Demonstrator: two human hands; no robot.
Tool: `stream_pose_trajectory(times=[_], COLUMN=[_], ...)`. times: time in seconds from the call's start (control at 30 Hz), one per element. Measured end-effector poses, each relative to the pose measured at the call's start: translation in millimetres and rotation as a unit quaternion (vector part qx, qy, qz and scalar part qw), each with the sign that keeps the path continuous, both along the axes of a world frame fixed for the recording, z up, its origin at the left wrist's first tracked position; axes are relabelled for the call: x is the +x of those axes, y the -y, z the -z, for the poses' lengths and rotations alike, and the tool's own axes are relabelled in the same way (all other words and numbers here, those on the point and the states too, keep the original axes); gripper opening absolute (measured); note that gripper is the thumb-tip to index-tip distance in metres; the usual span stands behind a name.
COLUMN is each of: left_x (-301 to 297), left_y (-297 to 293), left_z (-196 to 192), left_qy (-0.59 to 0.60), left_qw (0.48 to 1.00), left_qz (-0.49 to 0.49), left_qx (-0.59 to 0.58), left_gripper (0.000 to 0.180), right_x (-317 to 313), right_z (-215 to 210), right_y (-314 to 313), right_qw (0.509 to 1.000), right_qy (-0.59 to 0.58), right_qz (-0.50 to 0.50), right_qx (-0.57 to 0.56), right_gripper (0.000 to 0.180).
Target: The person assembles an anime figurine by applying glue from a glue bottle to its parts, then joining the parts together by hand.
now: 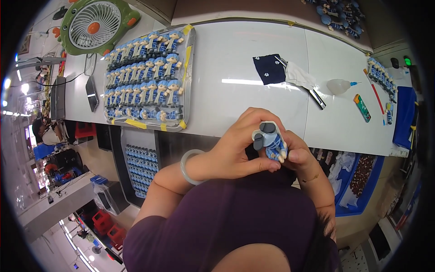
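Observation:
Close to my chest, at the table's near edge, I hold a small figurine [273, 143] in blue clothes with dark shoes. Its shoe soles point up toward me, and its head is hidden. My left hand [242, 147] wraps round it from the left, thumb along the lower side. From the right, the fingers of my right hand [298, 152] pinch its edge. To the left on the white table lies a tray [189, 68] with yellow tape on its rim, filled with rows of similar blue figurines [142, 72].
A green fan [94, 28] and a phone [92, 94] are at the left. Beyond my hands lie a dark cloth [269, 69], a white cloth [299, 75], a squeeze bottle [339, 86], a green lighter [362, 108] and a red brush [374, 93]. More figurines [382, 75] stand at the right.

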State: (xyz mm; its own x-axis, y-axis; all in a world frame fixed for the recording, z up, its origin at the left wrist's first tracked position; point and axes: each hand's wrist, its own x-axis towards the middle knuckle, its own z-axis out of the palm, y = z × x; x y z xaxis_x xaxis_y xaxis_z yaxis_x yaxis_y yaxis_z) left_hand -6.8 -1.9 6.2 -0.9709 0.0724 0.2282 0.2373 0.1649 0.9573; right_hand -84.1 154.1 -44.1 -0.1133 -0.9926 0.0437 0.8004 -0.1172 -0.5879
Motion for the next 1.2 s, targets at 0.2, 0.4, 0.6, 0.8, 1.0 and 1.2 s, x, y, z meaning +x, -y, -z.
stream_pose_trajectory(times=[0.2, 0.4, 0.6, 0.8, 1.0, 1.2], left_x=[0.2, 1.9, 2.7, 7.8, 9.6, 7.7], left_y=[-0.1, -2.4, 3.4, -2.1, -1.3, 6.2], left_z=[5.1, 1.6, -4.4, 0.4, 5.7, 9.6], left_qy=[-0.041, -0.027, -0.037, -0.041, -0.071, -0.091], left_qw=[0.996, 0.993, 0.998, 0.998, 0.997, 0.994], left_qz=[-0.083, -0.113, -0.048, -0.053, -0.007, 0.039], left_qx=[0.000, 0.028, -0.032, -0.007, 0.000, -0.044], left_gripper=[0.043, 0.043, 0.037, 0.041, 0.040, 0.039], right_x=[-12.9, -24.7, -83.3, -104.0, -104.8, -51.5], right_z=[-24.9, -14.3, 2.9, 4.8, 16.3, -31.9], right_y=[-18.5, -40.6, -50.8, -45.7, -48.3, -44.8], right_qw=[0.968, 0.698, 0.552, 0.599, 0.675, 0.747], right_qy=[-0.171, -0.410, -0.421, -0.536, -0.495, -0.481], right_qz=[0.105, 0.534, 0.658, 0.429, 0.425, 0.384], right_qx=[0.151, 0.241, 0.292, 0.413, 0.344, 0.251], right_gripper=[0.030, 0.022, 0.049, 0.050, 0.025, 0.026])
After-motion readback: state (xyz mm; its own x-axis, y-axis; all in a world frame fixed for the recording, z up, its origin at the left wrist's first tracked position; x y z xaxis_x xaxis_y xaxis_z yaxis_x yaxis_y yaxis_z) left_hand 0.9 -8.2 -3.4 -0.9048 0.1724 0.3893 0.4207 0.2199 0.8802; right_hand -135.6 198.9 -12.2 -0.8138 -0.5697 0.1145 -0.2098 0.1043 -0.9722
